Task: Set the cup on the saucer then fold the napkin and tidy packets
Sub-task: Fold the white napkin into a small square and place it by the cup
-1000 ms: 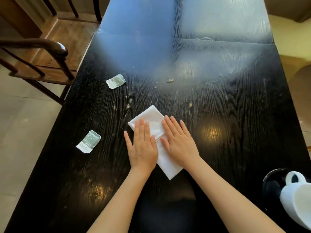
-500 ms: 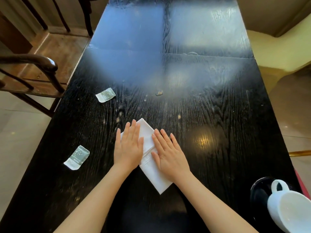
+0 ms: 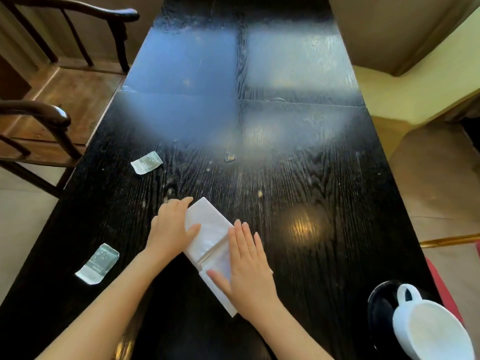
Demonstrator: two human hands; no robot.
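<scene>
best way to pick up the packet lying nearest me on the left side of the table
The near packet lies flat on the table, tilted, close to the left edge, with nothing touching it. A flat sachet gives no side to grip, so I'd come from above with the left hand, pin its pale lower end, slide it slightly past the table edge, then pinch that end between thumb and fingertip.

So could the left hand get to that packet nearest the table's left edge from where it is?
Probably yes. The left hand rests on the napkin, and only bare table lies between it and the near packet, on its own side; nothing stands in the way.
</scene>
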